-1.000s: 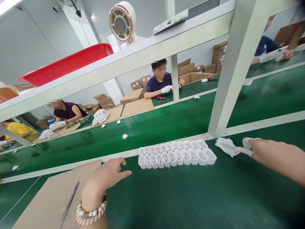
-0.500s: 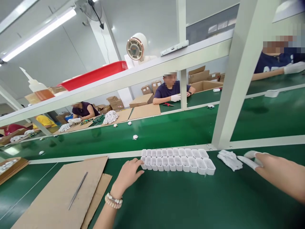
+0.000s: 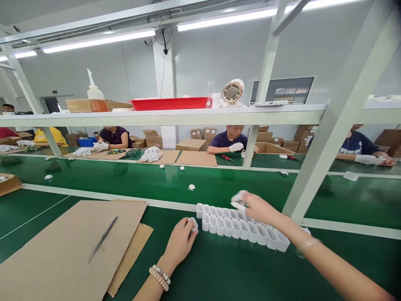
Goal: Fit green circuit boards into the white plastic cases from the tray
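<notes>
My left hand (image 3: 180,240), with beaded bracelets at the wrist, is closed around a small white plastic cup (image 3: 194,226). This cup stands apart at the left end of two rows of matching white cups (image 3: 236,228) on the green table. Over the back row, toward its right half, hovers my right hand (image 3: 258,207). White coverings are on its fingertips; thumb and fingers are slightly apart, somewhat blurred, and nothing can be made out between them. My right hand and forearm hide part of the rows. A bit of white cloth (image 3: 307,230) shows behind the forearm.
Flat cardboard (image 3: 72,246) with metal tweezers (image 3: 102,239) lies at left. Beyond the cups runs a green conveyor (image 3: 140,179) carrying small white parts (image 3: 191,187). A shelf (image 3: 175,119) crosses above, held by a slanted post (image 3: 332,133). Several co-workers sit across.
My right hand has moved left from beside the white cloth to above the cup rows. My left hand has drawn one cup away from the front row's left end. The view has levelled.
</notes>
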Tool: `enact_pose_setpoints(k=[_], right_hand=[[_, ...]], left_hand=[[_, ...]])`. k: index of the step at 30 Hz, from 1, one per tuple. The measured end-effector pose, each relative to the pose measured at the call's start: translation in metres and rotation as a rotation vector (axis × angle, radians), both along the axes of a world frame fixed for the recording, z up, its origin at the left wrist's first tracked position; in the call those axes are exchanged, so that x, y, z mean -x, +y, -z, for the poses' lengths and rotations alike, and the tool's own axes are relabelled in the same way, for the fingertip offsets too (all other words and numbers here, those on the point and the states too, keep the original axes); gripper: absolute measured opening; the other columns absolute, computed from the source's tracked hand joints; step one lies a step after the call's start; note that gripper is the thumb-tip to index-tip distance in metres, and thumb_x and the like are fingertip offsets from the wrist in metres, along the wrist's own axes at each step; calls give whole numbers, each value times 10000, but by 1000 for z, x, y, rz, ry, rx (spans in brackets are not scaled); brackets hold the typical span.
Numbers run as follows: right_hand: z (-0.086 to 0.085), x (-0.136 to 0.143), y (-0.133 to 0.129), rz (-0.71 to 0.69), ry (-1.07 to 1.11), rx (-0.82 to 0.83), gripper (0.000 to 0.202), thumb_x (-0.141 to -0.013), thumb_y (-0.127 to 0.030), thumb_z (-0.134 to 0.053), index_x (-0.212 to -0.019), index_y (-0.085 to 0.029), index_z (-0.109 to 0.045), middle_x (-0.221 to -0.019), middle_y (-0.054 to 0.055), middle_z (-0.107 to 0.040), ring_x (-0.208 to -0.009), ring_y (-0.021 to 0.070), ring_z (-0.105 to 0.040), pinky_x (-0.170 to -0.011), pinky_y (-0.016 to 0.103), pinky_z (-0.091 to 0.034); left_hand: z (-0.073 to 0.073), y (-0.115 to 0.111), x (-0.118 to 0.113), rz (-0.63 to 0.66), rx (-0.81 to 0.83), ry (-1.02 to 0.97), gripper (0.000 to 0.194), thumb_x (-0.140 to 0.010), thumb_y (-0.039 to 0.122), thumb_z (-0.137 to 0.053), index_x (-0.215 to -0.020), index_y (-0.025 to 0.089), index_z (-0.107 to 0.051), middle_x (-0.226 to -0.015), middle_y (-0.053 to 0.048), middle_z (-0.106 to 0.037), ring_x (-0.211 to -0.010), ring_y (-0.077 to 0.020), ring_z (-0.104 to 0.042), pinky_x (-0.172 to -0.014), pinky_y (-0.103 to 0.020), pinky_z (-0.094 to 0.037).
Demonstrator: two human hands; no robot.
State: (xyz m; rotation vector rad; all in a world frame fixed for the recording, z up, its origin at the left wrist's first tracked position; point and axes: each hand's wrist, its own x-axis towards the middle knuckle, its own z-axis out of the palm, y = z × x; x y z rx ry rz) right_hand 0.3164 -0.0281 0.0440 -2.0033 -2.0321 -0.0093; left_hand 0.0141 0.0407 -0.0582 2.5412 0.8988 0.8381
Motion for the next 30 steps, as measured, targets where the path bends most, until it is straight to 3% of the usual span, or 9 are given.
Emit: enact_pose_setpoints(k=[3, 7, 10, 14, 18, 21, 24, 26, 30], right_hand=[[3, 29, 78, -59, -5, 76, 319, -900, -279, -556, -1197, -166, -585, -1225, 119, -573, -996, 217, -607, -884, 383, -480], [24, 60, 158, -61, 35, 175, 339, -915, -337, -577, -1206, -164, -560, -1220, 89, -579, -1039, 218, -595, -873, 436, -511], [34, 71, 189, -50, 106, 217, 335, -919, -337, -571, -1207, -167, -559, -1210, 88, -583, -1018, 212, -604, -854, 424, -523], [35, 68, 201, -49, 219, 264, 335, -917, -339, -574, -1201, -161, -562, -1188, 83, -592, -994, 208, -612, -831, 412, -532], [28, 59, 192, -93, 322, 255, 314, -918, -338, -574, -1173, -154, -575, -1155, 76, -605, -965, 198, -619, -811, 396, -539], [22, 58, 165, -171, 410, 197, 317, -918, -338, -573, -1171, -147, -568, -1075, 68, -632, -866, 171, -638, -745, 355, -550], [16, 66, 115, -269, 497, 121, 476, -874, -353, -624, -1274, -132, -491, -986, 67, -660, -745, 153, -647, -686, 322, -548], [12, 74, 75, -329, 527, 54, 553, -832, -378, -667, -1303, -157, -479, -1028, 69, -660, -842, 169, -644, -766, 327, -534], [6, 91, 9, -425, 362, -135, 467, -823, -397, -672, -1243, -218, -575, -958, 67, -655, -830, 192, -614, -748, 344, -510]], left_hand=[[-2, -1, 1, 0, 64, -36, 99, -920, 231, -458, -996, 215, -519, -1055, -53, -565, -920, -210, -560, -809, -353, -485], [-1, 1, 1, -22, 117, -120, 334, -823, 136, -542, -1143, 218, -488, -1118, -63, -554, -1011, -228, -543, -896, -380, -459], [0, 5, 1, -38, 135, -194, 431, -783, 80, -536, -1189, 207, -464, -1153, -77, -541, -1079, -226, -525, -948, -374, -439], [2, 8, 1, -29, 175, -273, 478, -785, 78, -549, -1228, 224, -440, -1208, -76, -526, -1131, -215, -517, -965, -358, -439], [0, 8, 1, -11, 272, -385, 415, -785, 110, -596, -1165, 206, -459, -1149, -76, -553, -1059, -204, -555, -928, -357, -470], [-6, 4, 1, 18, 288, -481, 369, -805, 131, -604, -1139, 204, -464, -1127, -74, -561, -1056, -201, -561, -952, -372, -466], [-13, -1, 3, 39, 245, -545, 361, -834, 151, -592, -1160, 214, -451, -1152, -77, -552, -1075, -207, -557, -961, -388, -466], [-17, -4, 5, 42, 182, -570, 369, -849, 165, -586, -1183, 223, -440, -1184, -81, -535, -1107, -215, -543, -975, -401, -457], [-21, -10, 8, 68, 19, -530, 387, -877, 169, -573, -1229, 242, -430, -1251, -93, -509, -1191, -233, -498, -1008, -424, -433]])
